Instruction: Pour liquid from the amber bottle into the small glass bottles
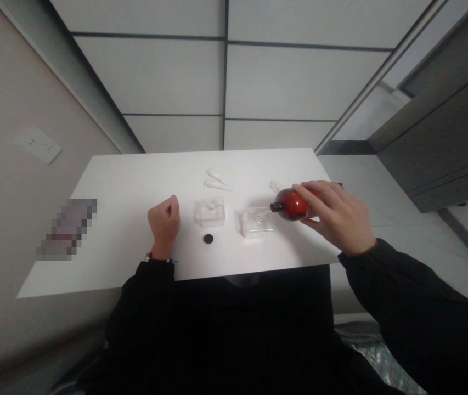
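My right hand (336,216) grips an amber-red bottle (291,204), tipped on its side with its dark neck pointing left over a small clear container (256,222). A second clear container (210,211) stands to the left of it. A small black cap (208,238) lies on the white table (114,241) in front of that container. My left hand (163,222) rests on the table in a loose fist, left of the containers, with nothing visible in it.
Small clear plastic droppers or tips (216,181) lie further back, and another clear piece (274,186) sits behind the bottle. A blurred object (67,229) lies at the table's left edge. A wall socket (37,144) is on the left wall, dark cabinets (443,137) to the right.
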### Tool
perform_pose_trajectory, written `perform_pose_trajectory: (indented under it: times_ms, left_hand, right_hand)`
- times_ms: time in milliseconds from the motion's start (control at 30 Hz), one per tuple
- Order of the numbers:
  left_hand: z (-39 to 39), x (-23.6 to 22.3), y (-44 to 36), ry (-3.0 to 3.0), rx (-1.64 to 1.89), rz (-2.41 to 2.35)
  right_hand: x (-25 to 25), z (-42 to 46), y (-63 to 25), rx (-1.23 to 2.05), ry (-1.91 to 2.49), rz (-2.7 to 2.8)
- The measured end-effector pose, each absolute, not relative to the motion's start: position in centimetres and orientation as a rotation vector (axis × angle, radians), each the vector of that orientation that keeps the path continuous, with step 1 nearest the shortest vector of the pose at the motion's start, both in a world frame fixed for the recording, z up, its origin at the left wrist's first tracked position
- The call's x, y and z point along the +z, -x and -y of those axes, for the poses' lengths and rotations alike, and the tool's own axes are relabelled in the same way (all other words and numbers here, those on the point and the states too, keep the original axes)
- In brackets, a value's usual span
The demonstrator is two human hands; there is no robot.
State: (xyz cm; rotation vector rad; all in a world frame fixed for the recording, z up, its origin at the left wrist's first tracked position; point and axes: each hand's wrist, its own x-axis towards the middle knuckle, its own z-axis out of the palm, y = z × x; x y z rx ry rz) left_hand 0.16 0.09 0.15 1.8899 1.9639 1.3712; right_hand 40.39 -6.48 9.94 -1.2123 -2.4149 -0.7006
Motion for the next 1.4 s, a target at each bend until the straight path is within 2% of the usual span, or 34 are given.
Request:
perform_pose_trajectory:
  times_ms: [1400]
  left_hand:
    - [-0.3,-0.3,-0.1,-1.955,1.443,-1.928]
  right_hand:
    - [10.9,6.5,-40.6,-0.712,1.203,2.443]
